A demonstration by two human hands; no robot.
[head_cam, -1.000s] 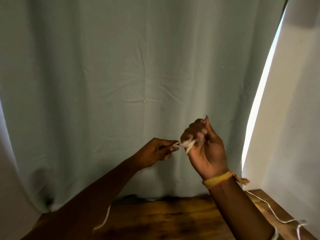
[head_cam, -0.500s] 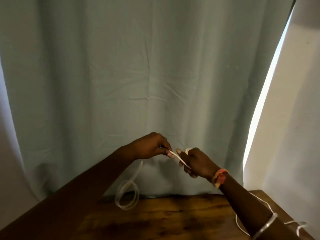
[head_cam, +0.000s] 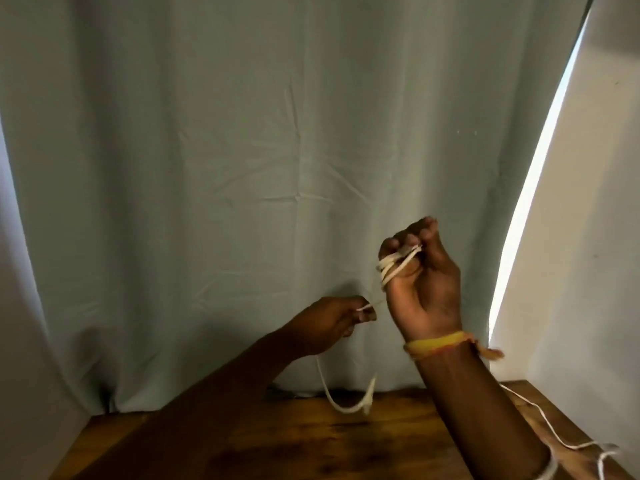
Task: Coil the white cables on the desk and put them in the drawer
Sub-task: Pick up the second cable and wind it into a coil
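My right hand (head_cam: 420, 282) is raised with its palm toward me, and several turns of a white cable (head_cam: 393, 265) are wound round its curled fingers. My left hand (head_cam: 329, 323), lower and to the left, pinches the same cable between thumb and fingers. From it the loose tail (head_cam: 346, 403) hangs in a curve down to the wooden desk (head_cam: 277, 441). A second white cable (head_cam: 550, 431) lies along the desk's right edge behind my right forearm. No drawer is in view.
A pale green curtain (head_cam: 242, 168) hangs right behind the desk. A white curtain or wall (head_cam: 588, 237) stands at the right, with a bright strip of daylight between the two. The desk's right edge is near my right forearm.
My right hand has risen and turned palm toward me with more cable wound on its fingers. My left hand has dropped lower, and the hanging loop has shortened to a loose tail.
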